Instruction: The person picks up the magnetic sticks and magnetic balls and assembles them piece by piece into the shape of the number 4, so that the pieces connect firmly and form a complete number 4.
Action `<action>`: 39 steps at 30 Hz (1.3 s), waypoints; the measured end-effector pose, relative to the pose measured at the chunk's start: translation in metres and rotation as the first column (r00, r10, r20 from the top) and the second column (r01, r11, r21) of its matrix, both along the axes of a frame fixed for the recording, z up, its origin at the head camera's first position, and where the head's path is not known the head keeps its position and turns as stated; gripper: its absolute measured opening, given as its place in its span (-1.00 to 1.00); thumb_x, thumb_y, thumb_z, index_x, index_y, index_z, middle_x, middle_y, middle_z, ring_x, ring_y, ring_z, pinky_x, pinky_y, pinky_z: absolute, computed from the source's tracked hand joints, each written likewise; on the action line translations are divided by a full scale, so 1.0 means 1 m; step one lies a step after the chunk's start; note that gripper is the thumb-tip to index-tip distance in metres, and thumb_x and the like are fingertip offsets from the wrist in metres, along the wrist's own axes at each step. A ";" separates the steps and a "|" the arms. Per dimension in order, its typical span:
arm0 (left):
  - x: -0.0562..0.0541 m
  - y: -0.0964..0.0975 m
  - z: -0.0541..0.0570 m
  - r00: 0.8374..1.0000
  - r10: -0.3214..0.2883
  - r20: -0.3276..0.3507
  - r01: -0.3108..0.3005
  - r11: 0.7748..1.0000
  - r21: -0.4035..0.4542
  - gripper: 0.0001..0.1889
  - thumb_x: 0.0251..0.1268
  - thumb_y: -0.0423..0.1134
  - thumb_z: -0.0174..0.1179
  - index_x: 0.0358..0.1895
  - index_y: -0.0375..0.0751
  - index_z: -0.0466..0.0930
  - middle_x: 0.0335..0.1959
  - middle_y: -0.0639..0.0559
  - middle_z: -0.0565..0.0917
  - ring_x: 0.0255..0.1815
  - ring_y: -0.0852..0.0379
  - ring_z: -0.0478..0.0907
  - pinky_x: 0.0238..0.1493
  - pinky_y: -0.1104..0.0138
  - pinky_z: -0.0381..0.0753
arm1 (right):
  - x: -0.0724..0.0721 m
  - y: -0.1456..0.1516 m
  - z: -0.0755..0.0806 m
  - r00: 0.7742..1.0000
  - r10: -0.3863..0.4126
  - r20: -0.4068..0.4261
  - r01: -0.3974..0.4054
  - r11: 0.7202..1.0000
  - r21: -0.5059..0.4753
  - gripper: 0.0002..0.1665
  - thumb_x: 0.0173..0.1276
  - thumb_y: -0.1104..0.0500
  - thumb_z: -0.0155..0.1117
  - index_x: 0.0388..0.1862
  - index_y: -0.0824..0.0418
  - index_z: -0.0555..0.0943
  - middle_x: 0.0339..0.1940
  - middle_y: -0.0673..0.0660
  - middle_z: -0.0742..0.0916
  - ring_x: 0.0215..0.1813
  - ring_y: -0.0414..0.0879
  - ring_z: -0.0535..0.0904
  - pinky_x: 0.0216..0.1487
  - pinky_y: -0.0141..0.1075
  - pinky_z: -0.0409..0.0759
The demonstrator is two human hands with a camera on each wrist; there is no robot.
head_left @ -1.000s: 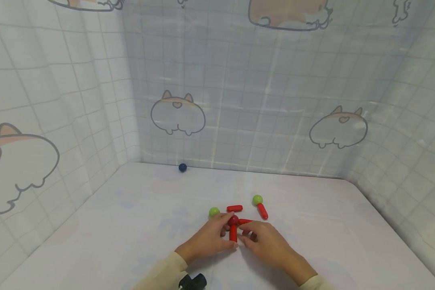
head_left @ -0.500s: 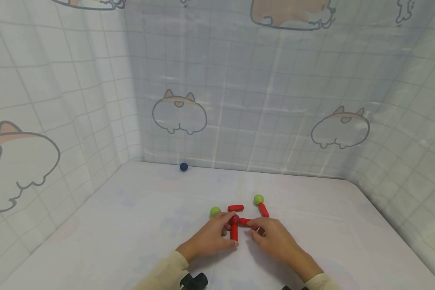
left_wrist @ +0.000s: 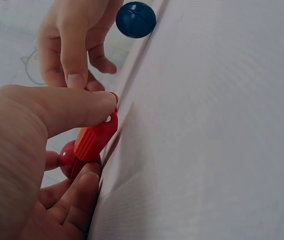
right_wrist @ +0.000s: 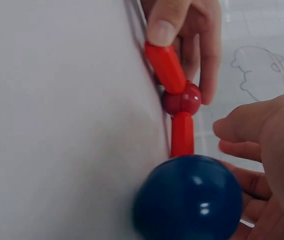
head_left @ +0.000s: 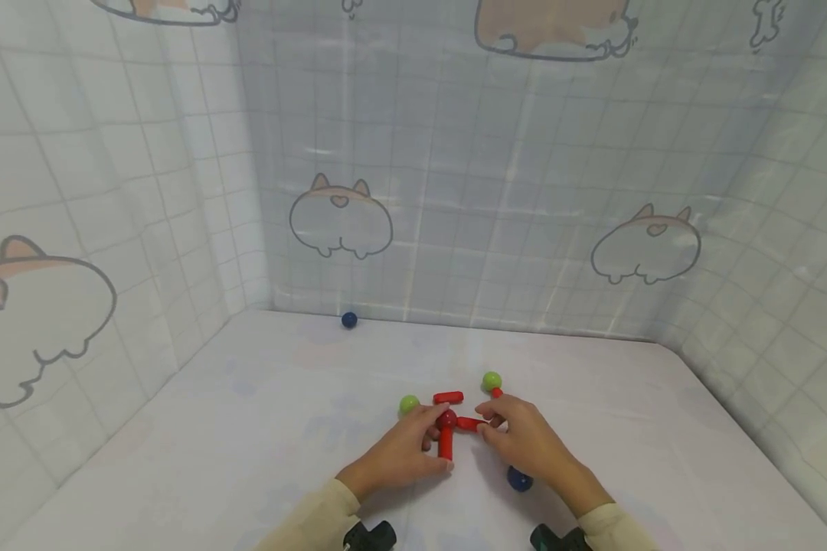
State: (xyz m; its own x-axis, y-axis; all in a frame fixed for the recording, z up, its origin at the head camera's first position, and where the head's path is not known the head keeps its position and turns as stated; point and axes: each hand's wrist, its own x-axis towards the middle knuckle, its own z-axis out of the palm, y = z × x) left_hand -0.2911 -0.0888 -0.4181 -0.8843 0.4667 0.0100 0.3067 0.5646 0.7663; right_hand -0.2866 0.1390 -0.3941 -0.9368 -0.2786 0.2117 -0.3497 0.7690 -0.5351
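Observation:
My left hand (head_left: 401, 448) grips a short red rod (head_left: 445, 444), its thumb on the near end and its fingers beside the red ball (head_left: 447, 418) at the far end. A second red rod (head_left: 470, 424) sticks out from that ball toward the right. Beside its outer end is my right hand (head_left: 527, 438), fingers loosely bent, with thumb and fingertips spread in the right wrist view. A dark blue ball (right_wrist: 188, 200) sits large before that camera; in the head view the same blue ball (head_left: 520, 478) lies under the right wrist.
Beyond the left hand lies a green ball (head_left: 409, 404), next to a loose red rod (head_left: 448, 397). Another green ball (head_left: 492, 380) has a red rod at it, partly hidden by the right hand. A second blue ball (head_left: 349, 320) rests by the back curtain (head_left: 441, 191).
My right hand has drawn right along the red rod, its fingers now looser and covering the rod by the green ball. A blue ball has come into view under it. The left hand keeps its grip.

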 end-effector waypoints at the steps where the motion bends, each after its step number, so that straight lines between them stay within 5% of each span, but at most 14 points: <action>1: 0.000 0.000 0.000 1.000 -0.004 -0.003 0.004 1.000 0.005 -0.14 0.08 -0.08 0.51 0.48 -0.09 0.33 0.06 0.15 0.46 -0.09 0.18 0.46 -0.10 0.35 0.58 | -0.002 0.000 0.000 1.000 -0.002 0.011 0.002 1.000 0.003 -0.72 0.29 0.17 0.43 -0.02 0.15 0.73 -0.23 -0.10 0.68 -0.18 -0.19 0.56 -0.18 -0.35 0.61; 11: -0.001 -0.001 -0.001 1.000 -0.017 -0.007 0.017 1.000 0.012 -0.16 0.10 -0.08 0.50 0.48 -0.06 0.34 0.16 0.14 0.45 -0.07 0.23 0.47 -0.07 0.37 0.58 | -0.010 -0.008 0.001 0.992 0.044 0.115 -0.045 0.999 0.004 -0.65 0.27 0.18 0.46 0.04 0.20 0.72 -0.15 -0.06 0.71 -0.09 -0.11 0.62 0.02 -0.06 0.64; 39: 0.001 -0.001 0.002 1.000 0.013 -0.002 -0.013 1.000 -0.014 -0.12 0.07 -0.04 0.52 0.51 -0.02 0.32 0.15 0.13 0.47 -0.10 0.21 0.47 -0.14 0.39 0.60 | -0.011 -0.015 -0.007 0.997 -0.003 0.078 -0.008 0.991 0.132 -0.62 0.22 0.11 0.50 0.03 0.14 0.74 -0.27 -0.11 0.64 -0.26 -0.17 0.48 -0.13 -0.20 0.59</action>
